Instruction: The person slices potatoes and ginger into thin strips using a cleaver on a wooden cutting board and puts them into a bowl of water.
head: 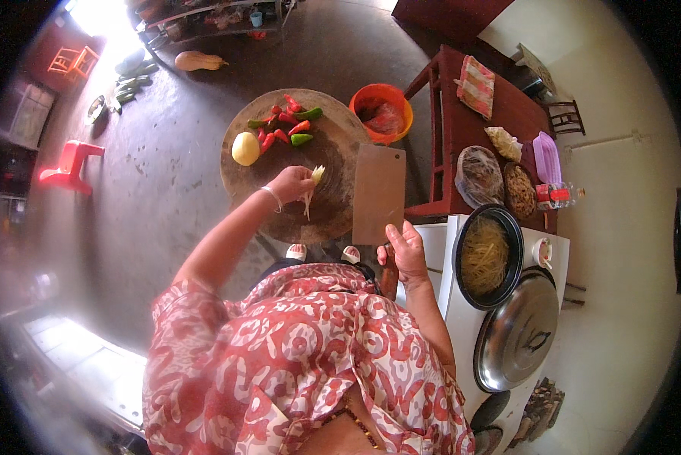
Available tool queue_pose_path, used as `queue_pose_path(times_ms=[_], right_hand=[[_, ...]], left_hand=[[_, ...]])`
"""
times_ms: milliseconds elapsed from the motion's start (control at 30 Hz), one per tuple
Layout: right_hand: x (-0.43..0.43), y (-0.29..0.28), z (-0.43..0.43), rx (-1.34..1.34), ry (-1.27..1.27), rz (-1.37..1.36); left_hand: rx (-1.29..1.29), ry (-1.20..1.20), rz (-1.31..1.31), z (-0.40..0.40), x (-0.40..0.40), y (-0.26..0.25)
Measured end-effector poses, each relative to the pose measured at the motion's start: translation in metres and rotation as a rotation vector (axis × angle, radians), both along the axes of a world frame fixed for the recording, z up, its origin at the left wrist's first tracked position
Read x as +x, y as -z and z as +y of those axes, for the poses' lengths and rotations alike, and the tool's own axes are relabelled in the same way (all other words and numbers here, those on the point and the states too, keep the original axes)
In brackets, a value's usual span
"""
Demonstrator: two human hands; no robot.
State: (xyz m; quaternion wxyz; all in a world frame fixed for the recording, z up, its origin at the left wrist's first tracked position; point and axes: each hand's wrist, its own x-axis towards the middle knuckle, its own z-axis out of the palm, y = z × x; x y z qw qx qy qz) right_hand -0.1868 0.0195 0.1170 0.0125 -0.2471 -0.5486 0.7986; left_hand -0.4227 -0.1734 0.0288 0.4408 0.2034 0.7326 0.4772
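My left hand [293,185] pinches a small bunch of pale cut strips [316,175] above a round wooden chopping block [340,187]; some strips hang below the fingers. My right hand [404,253] grips the handle of a broad-bladed cleaver [379,193], its blade pointing away from me past the block's right edge. A peeled, pale yellow round vegetable [245,149], perhaps a potato, rests at the block's left. Red peppers [266,142] and several green peppers [301,139] lie in a loose group near the far side of the block.
An orange plastic bucket [400,125] stands beyond the block at right. Nearby are a dark red table [443,187], a black bowl of pale shreds [484,256] and a metal lid [517,335] on a white surface. A red stool [73,165] and a squash [198,61] are on the floor.
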Motion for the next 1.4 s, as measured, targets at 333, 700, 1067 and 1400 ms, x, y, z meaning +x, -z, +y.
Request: queue_pose_path(times_ms=[333,700,1067,1400], right_hand=[[0.024,0.008,0.009,-0.107,0.122,0.02],[0.103,-0.019,0.019,0.205,0.639,0.082],[0.186,-0.051,-0.017,0.26,1.249,0.178],[0.164,-0.051,0.012,0.2,1.088,0.216]], left_hand=[[0.817,0.121,-1.255,0.082,0.032,-0.028],[0.601,0.505,-1.299,0.223,0.08,-0.065],[0.361,0.603,-0.25,0.285,0.144,-0.109],[0.356,-0.042,-0.409,0.215,0.04,-0.048]])
